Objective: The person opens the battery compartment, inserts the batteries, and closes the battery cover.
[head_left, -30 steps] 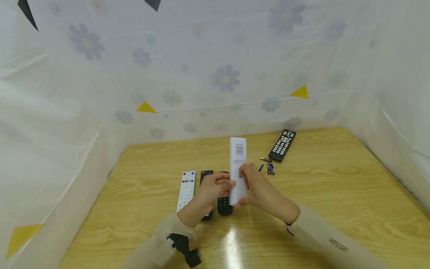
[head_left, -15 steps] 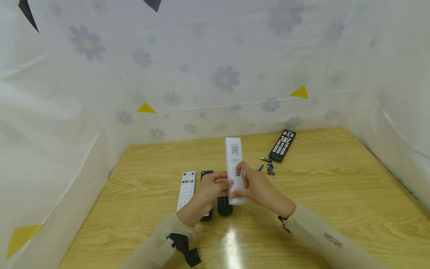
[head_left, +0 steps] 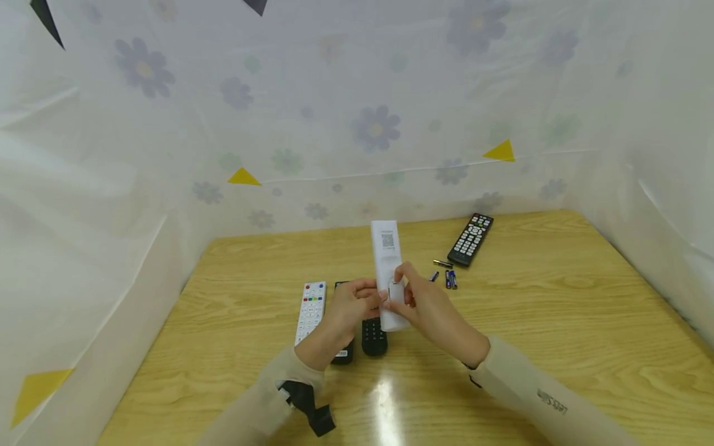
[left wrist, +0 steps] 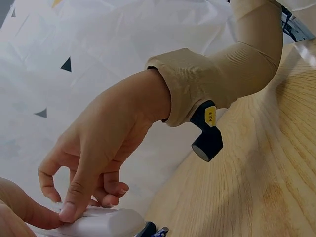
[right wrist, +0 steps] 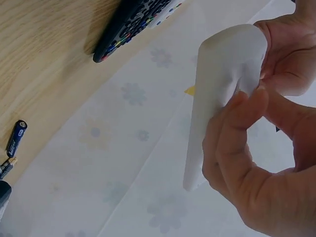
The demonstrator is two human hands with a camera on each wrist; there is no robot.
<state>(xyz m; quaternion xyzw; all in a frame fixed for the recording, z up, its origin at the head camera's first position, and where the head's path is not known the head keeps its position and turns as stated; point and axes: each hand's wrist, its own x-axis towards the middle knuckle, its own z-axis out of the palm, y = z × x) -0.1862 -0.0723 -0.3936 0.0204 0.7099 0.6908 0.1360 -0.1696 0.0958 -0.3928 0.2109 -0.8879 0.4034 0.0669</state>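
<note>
A white remote control (head_left: 385,251) is held above the table, its back with a printed code facing up. My left hand (head_left: 346,313) grips its left edge, the thumb lying on the back. From the right, my right hand (head_left: 435,316) pinches the battery cover (head_left: 396,291) between thumb and index finger; a dark line shows along the cover's edge. In the left wrist view my left hand (left wrist: 106,131) holds the white remote's end (left wrist: 106,224). The right wrist view has my right hand (right wrist: 256,173) at the remote's side (right wrist: 212,84), hiding much of the cover.
A white remote (head_left: 310,313), a black remote (head_left: 343,356) and another black remote (head_left: 374,341) lie beneath or left of my hands. Several small batteries (head_left: 450,279) rest to the right, near a black remote (head_left: 471,240). A flower-patterned curtain (head_left: 312,111) encloses the wooden table (head_left: 234,297).
The white remote has shifted slightly left and up with both hands. Its battery cover now shows a dark edge line, apart from the body there, with my right fingers on it.
</note>
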